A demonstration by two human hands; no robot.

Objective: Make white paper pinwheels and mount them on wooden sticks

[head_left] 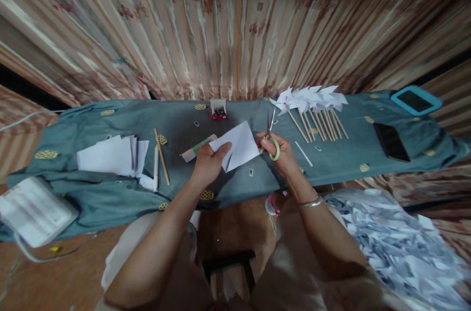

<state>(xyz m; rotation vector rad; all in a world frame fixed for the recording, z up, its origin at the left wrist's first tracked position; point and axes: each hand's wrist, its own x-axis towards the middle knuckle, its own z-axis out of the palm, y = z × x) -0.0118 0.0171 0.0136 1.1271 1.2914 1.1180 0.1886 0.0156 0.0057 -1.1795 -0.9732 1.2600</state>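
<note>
My left hand [209, 161] grips a white square of paper [241, 144] by its left side, thumb on top. A slit shows in the paper near its lower left edge. In my right hand [279, 150] is a pair of scissors [271, 127] with pale green handles, the blades pointing up and away from me. The scissors are just right of the paper, and the fingers of my right hand are close to its right edge. Beneath the paper, a green and white strip of card [195, 150] lies partly hidden.
White paper pinwheels [312, 100] on wooden sticks [324, 124] lie at the back right. A small red box [219, 110] holds dark bits. Left are stacked paper sheets [106, 154] and a loose stick [162, 156]. A phone [392, 142] lies right; paper scraps [401, 242] fill a bag below.
</note>
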